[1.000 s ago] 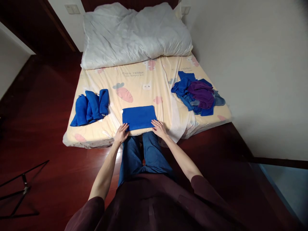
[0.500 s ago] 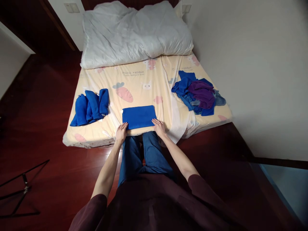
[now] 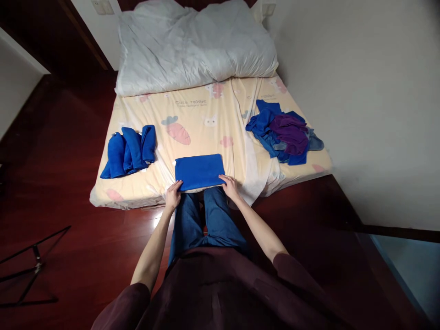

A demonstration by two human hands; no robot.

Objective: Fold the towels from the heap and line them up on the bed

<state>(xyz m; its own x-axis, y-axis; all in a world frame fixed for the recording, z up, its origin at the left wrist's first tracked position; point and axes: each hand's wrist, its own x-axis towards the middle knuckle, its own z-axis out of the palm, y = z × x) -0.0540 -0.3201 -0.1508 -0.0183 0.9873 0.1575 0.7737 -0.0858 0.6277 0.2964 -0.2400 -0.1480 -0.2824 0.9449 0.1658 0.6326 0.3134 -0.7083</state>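
A folded blue towel [image 3: 200, 171] lies flat as a rectangle at the bed's front edge, with a small white tag at its far left corner. At its near left corner, my left hand [image 3: 173, 195] is closed, fingers on top of the cloth and the thumb hidden. My right hand [image 3: 229, 185] grips the near right corner in the same way, its fingertips on the upper face. Several rolled or folded blue towels [image 3: 133, 150] lie side by side to the left. On the right is a loose heap of blue cloths [image 3: 264, 121] with a purple cloth [image 3: 290, 133] on top.
The bed has a yellow sheet [image 3: 195, 130] printed with carrots and rabbits. A bulky white quilt [image 3: 195, 46] lies across its far end. A white wall [image 3: 360, 101] runs along the right. Black stand legs [image 3: 36, 263] rest on the dark red floor at left.
The folded towel has slid slightly toward me, with both hands at its near corners. The other towels and the heap have stayed put.
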